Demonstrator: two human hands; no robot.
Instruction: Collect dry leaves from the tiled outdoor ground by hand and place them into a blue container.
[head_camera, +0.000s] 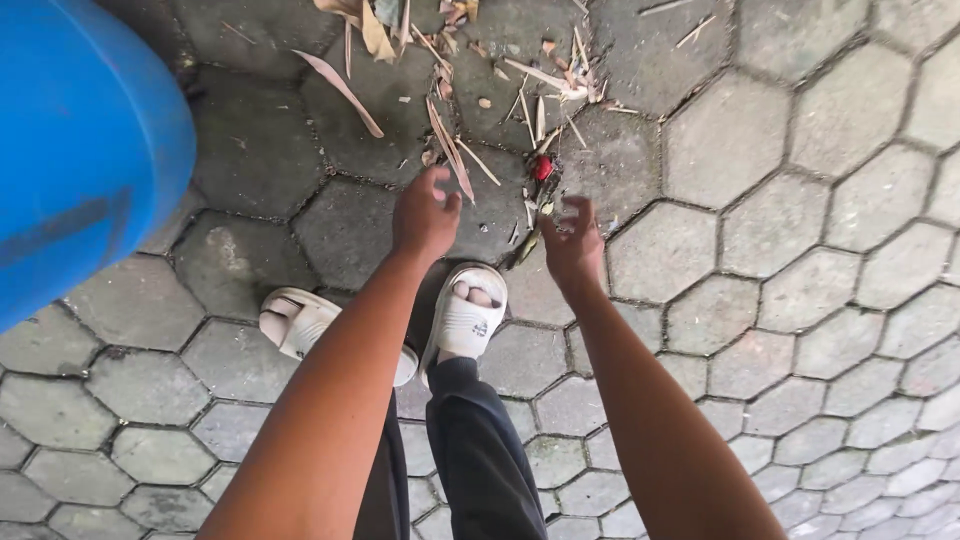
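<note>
Both hands reached down, open and empty, over leaf litter on hexagonal paving.

The grey paving (800, 330) filled the view, with a blue drum (80, 140) bulking in at ten o'clock. Two white sandals, the left sandal (300, 322) and the right sandal (468, 318), stood near centre below the hands, toes toward twelve o'clock. The left hand (424, 214) and right hand (572, 240) hung with fingers loosely curled, grasping nothing. Dry leaves (450, 150) lay scattered from twelve o'clock down between the hands, their long axes mostly running from eleven to five o'clock. A small red scrap (542, 167) lay just beyond the right hand at twelve o'clock, unobstructed.
</note>
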